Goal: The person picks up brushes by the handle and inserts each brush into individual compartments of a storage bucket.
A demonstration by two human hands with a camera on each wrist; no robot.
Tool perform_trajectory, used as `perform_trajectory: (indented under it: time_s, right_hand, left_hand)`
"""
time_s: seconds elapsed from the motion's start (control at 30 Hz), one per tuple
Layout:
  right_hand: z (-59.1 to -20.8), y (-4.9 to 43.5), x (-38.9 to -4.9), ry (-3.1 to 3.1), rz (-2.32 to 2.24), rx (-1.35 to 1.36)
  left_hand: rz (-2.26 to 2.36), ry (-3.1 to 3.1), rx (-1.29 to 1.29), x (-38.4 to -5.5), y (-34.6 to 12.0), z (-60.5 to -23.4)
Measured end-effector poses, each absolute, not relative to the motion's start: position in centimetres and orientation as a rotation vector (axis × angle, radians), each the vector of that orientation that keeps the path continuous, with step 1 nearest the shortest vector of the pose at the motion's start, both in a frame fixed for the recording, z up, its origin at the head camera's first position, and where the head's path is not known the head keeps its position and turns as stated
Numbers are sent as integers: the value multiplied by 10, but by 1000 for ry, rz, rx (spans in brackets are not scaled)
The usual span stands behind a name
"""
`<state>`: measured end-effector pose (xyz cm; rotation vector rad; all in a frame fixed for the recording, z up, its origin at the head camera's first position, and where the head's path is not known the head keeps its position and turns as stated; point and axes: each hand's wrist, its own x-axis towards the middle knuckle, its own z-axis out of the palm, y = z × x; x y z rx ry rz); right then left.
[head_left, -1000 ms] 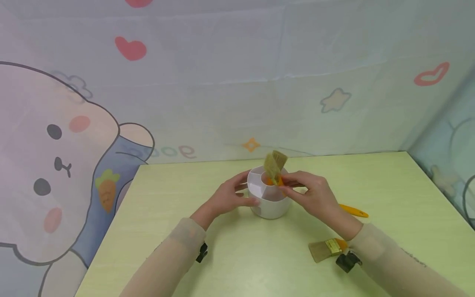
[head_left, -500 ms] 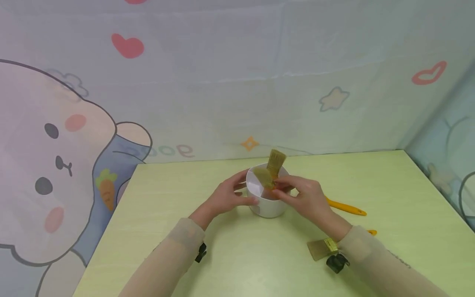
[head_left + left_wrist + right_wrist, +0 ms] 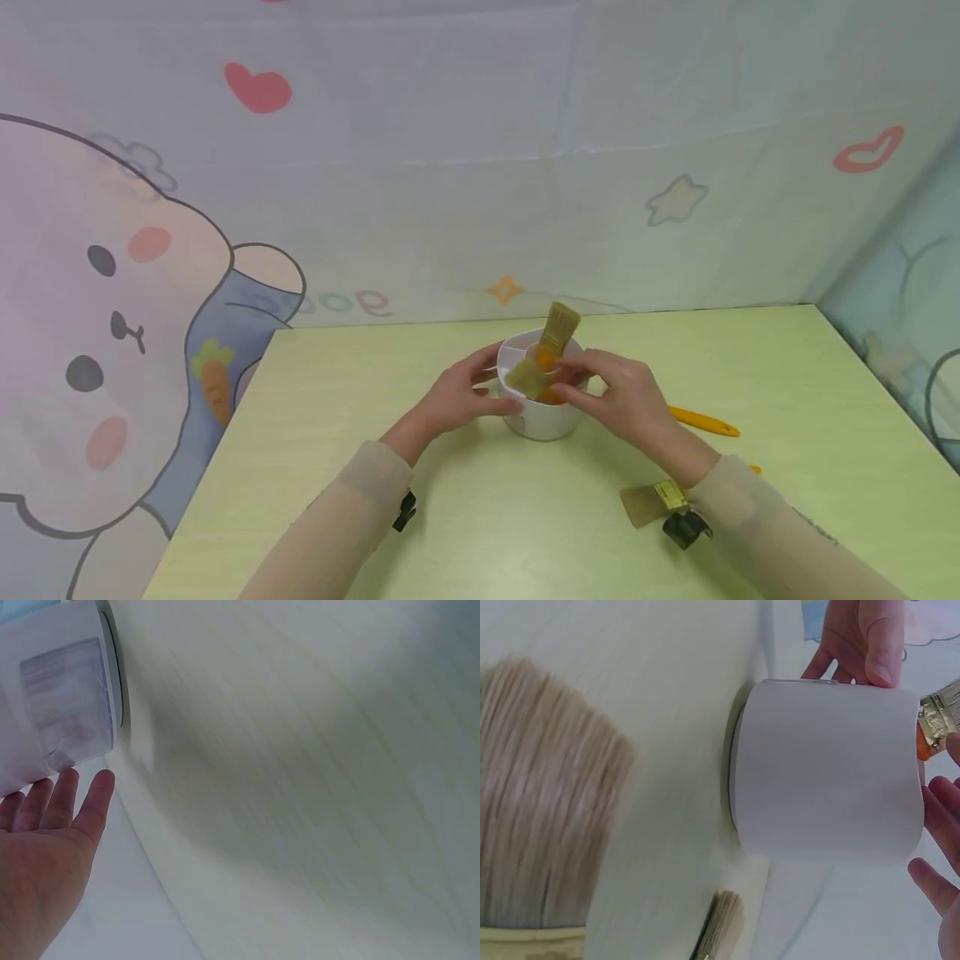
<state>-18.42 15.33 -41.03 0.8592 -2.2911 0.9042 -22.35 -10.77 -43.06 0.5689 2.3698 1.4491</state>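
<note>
A white round container (image 3: 542,421) with inner dividers stands on the table. My left hand (image 3: 460,400) grips its left side, thumb in front and fingers behind; in the left wrist view the fingertips touch the container's wall. My right hand (image 3: 618,387) is over the right rim and pinches a paintbrush, whose blurred bristles (image 3: 527,379) tip left over the opening. The hand hides most of that brush's handle. Another paintbrush (image 3: 560,327) stands in the container with its bristles up, leaning right; in the right wrist view its metal ferrule (image 3: 934,720) shows at the rim.
Beneath my right forearm lies a paintbrush (image 3: 651,504) with a gold ferrule, partly covered by the sleeve. A yellow-orange brush handle (image 3: 705,421) lies farther back on the right. Behind the pale table (image 3: 465,533) hangs a printed cloth (image 3: 450,208).
The brush in my right hand has swung from upright beside the standing brush to a lower, left-leaning tilt. My right hand has shifted slightly left; the left hand keeps its place on the container.
</note>
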Motion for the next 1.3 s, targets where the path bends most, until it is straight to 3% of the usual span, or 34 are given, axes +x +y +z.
perform_trajectory:
  time_s: [0.8,1.3]
  right_hand:
    - [-399,188,-178,-2357,915,798]
    - [-392,217,-180,-2458,893,688]
  left_hand:
    - [1438,2421,531,-217,-116,-434]
    - [1544,2501,374,-182,-127,-431]
